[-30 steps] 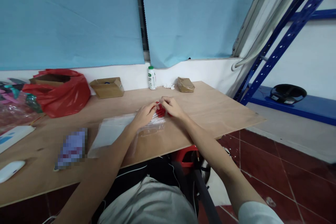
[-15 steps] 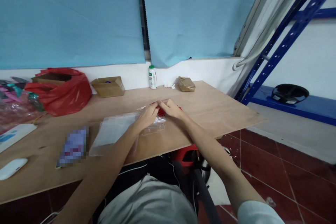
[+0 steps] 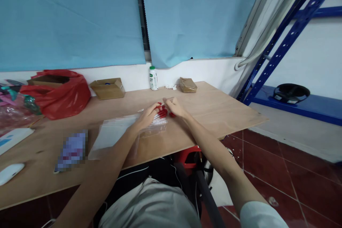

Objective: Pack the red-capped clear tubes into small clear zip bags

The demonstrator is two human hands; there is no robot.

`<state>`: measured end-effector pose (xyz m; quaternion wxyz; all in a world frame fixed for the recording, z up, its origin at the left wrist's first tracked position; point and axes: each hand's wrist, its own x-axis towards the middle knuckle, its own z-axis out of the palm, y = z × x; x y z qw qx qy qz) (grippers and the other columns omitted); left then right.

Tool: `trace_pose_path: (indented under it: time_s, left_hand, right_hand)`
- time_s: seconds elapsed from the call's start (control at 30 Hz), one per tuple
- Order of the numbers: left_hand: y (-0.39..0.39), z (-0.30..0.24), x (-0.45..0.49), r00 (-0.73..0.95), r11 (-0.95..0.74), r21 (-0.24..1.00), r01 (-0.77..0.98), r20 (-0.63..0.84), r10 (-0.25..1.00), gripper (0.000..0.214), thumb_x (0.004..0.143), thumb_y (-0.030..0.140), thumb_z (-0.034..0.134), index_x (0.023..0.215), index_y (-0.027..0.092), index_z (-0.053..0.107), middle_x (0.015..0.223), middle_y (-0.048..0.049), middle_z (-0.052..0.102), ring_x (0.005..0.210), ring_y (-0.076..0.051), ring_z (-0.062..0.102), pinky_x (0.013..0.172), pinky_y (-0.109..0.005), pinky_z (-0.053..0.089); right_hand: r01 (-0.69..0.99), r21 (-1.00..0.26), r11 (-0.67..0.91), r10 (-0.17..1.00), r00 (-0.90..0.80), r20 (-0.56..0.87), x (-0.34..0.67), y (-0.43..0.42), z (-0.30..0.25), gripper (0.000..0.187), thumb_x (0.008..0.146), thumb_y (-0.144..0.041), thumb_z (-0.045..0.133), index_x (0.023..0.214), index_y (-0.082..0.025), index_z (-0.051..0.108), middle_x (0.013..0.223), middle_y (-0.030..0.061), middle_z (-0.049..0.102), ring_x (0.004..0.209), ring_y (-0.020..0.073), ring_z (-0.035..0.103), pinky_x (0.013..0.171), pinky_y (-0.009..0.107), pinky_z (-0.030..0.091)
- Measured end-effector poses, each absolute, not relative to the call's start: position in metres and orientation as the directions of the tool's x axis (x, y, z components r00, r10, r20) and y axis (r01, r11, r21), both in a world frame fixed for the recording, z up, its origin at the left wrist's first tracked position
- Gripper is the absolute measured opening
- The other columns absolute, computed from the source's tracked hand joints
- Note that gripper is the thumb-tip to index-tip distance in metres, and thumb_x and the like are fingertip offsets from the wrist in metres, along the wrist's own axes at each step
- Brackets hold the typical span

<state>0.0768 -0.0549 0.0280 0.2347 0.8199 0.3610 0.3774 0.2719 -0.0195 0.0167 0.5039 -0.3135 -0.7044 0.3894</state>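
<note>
My left hand (image 3: 149, 114) is closed, pinching the red end of a thin stick-like piece (image 3: 162, 105) over the table. The other end, pale in colour, runs to the curled fingers of my right hand (image 3: 175, 108), which are closed around it. Just below the hands lie several small red pieces (image 3: 162, 114), and one red piece (image 3: 172, 115) sits under the right hand. Shiny, thin, clear strips (image 3: 157, 121) spread out beside the left wrist. Flat clear plastic bags (image 3: 112, 133) lie under and left of the left forearm.
A cardboard box (image 3: 108, 89), a white bottle (image 3: 153, 78) with a green cap and a small brown package (image 3: 188, 85) line the wall. At left are a red plastic bag (image 3: 66, 96), a phone-like blurred object (image 3: 72, 151) and a white mouse (image 3: 11, 173). A blue shelf (image 3: 320, 105) stands at right.
My hands have moved slightly apart, so the thin piece between them and the red pieces below show more. The view has shifted a little to the right.
</note>
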Motion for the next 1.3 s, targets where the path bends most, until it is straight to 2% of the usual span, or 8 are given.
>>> trace_pose_path:
  time_s: [0.2,0.33,0.47,0.63,0.8,0.97,1.13,1.3]
  left_hand:
    - [-0.051,0.025,0.072,0.522,-0.667,0.611,0.426,0.436,0.733,0.038,0.104,0.051,0.043,0.092,0.022,0.064,0.08,-0.001,0.064,0.076,-0.019,0.057,0.075,-0.029,0.042]
    - [-0.047,0.021,0.07,0.474,-0.649,0.518,0.557,0.443,0.761,0.037,0.103,0.049,0.043,0.089,0.023,0.066,0.065,0.0025,0.053,0.06,-0.016,0.045,0.063,-0.029,0.031]
    - [-0.049,0.022,0.074,0.448,-0.644,0.423,0.637,0.477,0.756,0.035,0.102,0.043,0.044,0.08,0.024,0.064,0.056,0.0025,0.045,0.053,-0.015,0.037,0.061,-0.031,0.023]
    - [-0.051,0.023,0.081,0.383,-0.614,0.353,0.707,0.538,0.751,0.037,0.1,0.037,0.046,0.067,0.023,0.058,0.052,0.0015,0.042,0.052,-0.016,0.032,0.062,-0.033,0.021]
    - [-0.051,0.023,0.078,0.444,-0.67,0.405,0.622,0.522,0.728,0.039,0.105,0.044,0.042,0.08,0.024,0.064,0.061,0.0011,0.054,0.058,-0.017,0.046,0.064,-0.032,0.03]
    - [-0.049,0.018,0.077,0.451,-0.707,0.458,0.539,0.553,0.701,0.027,0.103,0.041,0.048,0.113,0.027,0.069,0.098,-0.0047,0.075,0.086,-0.024,0.065,0.085,-0.034,0.043]
    - [-0.052,0.018,0.083,0.389,-0.663,0.532,0.526,0.543,0.744,0.022,0.101,0.035,0.05,0.107,0.026,0.07,0.093,-0.0063,0.074,0.083,-0.026,0.066,0.084,-0.035,0.047]
    - [-0.059,0.023,0.084,0.415,-0.607,0.456,0.651,0.455,0.788,0.027,0.103,0.031,0.043,0.109,0.025,0.068,0.097,-0.0076,0.074,0.085,-0.027,0.068,0.084,-0.037,0.048]
  right_hand:
    - [-0.056,-0.89,0.452,0.832,-0.333,0.443,0.277,-0.015,0.014,0.068,0.09,-0.076,0.059,0.054,-0.024,0.035,0.049,-0.0069,0.028,0.046,0.0079,0.023,0.045,0.025,0.021]
    - [0.076,-0.852,0.517,0.823,-0.317,0.471,0.277,-0.024,0.021,0.069,0.093,-0.078,0.052,0.055,-0.023,0.038,0.049,-0.0043,0.035,0.048,0.0094,0.032,0.047,0.026,0.027]
    - [0.165,-0.796,0.583,0.801,-0.281,0.528,0.275,-0.031,0.028,0.07,0.094,-0.08,0.047,0.055,-0.022,0.041,0.052,-0.0005,0.042,0.054,0.012,0.043,0.052,0.026,0.033]
    - [0.126,-0.813,0.569,0.812,-0.241,0.531,0.273,-0.028,0.025,0.07,0.094,-0.08,0.048,0.054,-0.023,0.038,0.052,-0.0023,0.037,0.051,0.0109,0.036,0.051,0.027,0.031]
    - [0.024,-0.86,0.509,0.831,-0.273,0.485,0.277,-0.021,0.02,0.069,0.093,-0.078,0.053,0.054,-0.025,0.033,0.049,-0.0058,0.03,0.047,0.0095,0.026,0.047,0.027,0.024]
    - [0.09,-0.86,0.502,0.85,-0.233,0.472,0.274,-0.021,0.019,0.071,0.091,-0.079,0.054,0.051,-0.024,0.033,0.047,-0.0053,0.03,0.047,0.0088,0.026,0.046,0.027,0.023]
    - [0.098,-0.837,0.539,0.821,-0.283,0.496,0.267,-0.024,0.017,0.068,0.092,-0.076,0.055,0.056,-0.018,0.052,0.053,-0.0022,0.046,0.051,0.0097,0.039,0.052,0.025,0.034]
    - [0.107,-0.789,0.605,0.765,-0.355,0.538,0.267,-0.027,0.017,0.065,0.097,-0.071,0.051,0.063,-0.016,0.061,0.063,0.002,0.061,0.06,0.0126,0.053,0.064,0.026,0.044]
